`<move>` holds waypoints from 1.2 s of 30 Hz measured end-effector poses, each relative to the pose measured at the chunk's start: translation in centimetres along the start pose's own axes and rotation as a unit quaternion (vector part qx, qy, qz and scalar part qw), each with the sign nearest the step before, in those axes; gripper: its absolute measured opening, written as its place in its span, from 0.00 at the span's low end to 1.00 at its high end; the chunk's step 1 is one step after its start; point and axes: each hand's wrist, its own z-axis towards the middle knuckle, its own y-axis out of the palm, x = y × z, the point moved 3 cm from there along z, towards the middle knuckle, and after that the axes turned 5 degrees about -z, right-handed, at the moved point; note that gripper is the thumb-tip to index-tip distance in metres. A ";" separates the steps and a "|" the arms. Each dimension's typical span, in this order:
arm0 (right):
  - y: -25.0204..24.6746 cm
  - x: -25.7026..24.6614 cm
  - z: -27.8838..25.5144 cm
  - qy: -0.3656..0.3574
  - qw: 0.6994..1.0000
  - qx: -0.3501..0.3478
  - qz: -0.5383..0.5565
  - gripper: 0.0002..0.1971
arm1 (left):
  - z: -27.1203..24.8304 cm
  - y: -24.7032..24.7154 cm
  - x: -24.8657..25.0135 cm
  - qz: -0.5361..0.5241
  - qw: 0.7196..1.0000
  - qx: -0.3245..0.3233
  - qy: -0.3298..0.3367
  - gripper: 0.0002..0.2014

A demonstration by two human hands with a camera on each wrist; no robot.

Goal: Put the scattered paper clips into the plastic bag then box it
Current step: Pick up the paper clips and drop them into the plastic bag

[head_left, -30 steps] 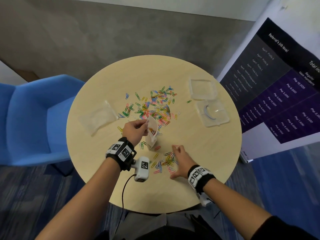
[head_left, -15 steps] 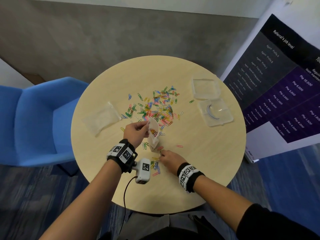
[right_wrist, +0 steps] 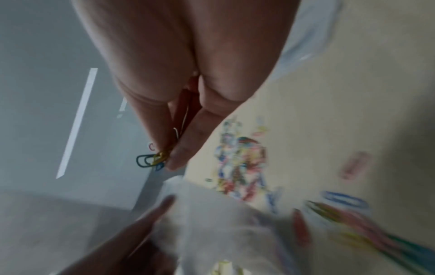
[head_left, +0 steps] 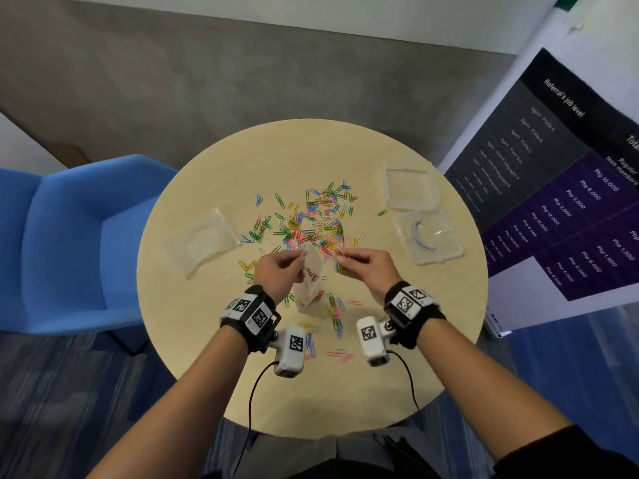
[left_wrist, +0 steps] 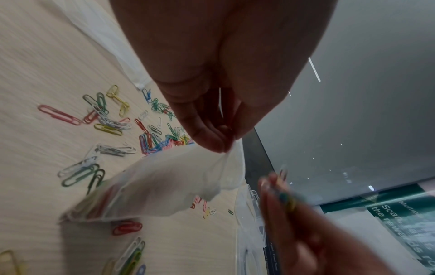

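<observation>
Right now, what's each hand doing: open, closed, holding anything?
Left hand: closed, pinching the top edge of the plastic bag.
Right hand: closed, pinching a small bunch of paper clips beside the bag's mouth.

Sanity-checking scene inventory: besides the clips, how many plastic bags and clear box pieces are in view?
Plastic bags: 2 (held bag pinched by the left hand, spare bag lying flat)
Clear box pieces: 2 (far piece, near piece)
Total: 4
Paper clips: too many to count
</observation>
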 end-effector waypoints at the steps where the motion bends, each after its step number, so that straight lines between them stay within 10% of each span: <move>1: 0.5 -1.1 0.0 -0.019 0.999 -0.017 -0.021 0.12 | 0.1 0.3 0.1 0.008 1.000 -0.002 0.001 0.07; 7: 4.3 -4.0 0.0 -0.152 0.898 -0.071 -0.408 0.13 | 0.1 0.7 0.7 0.034 0.999 -0.014 0.015 0.07; 13: 4.4 -4.5 0.8 -0.222 0.927 0.029 -0.301 0.14 | -0.2 -2.1 0.7 0.007 1.000 0.030 0.002 0.09; 16: 4.0 -1.9 0.2 -0.263 0.889 0.035 -0.374 0.13 | -0.2 -4.8 1.5 -0.027 0.997 0.070 -0.001 0.09; 21: 9.0 9.1 -3.7 -0.357 0.639 -0.329 -0.596 0.18 | -0.1 -8.4 3.7 -0.070 0.991 0.105 0.035 0.07; 24: 11.0 12.6 -5.0 -0.356 0.521 -0.385 -0.673 0.29 | -0.3 -9.6 4.4 -0.072 0.990 0.114 0.047 0.07; 31: 6.4 12.9 -3.8 -0.402 0.469 -0.328 -0.715 0.26 | -0.8 -10.1 2.3 -0.061 0.990 0.125 0.021 0.08; 36: 2.6 10.3 -0.8 -0.324 0.519 -0.260 -0.747 0.30 | -0.9 -8.1 1.0 -0.048 0.993 0.105 -0.002 0.08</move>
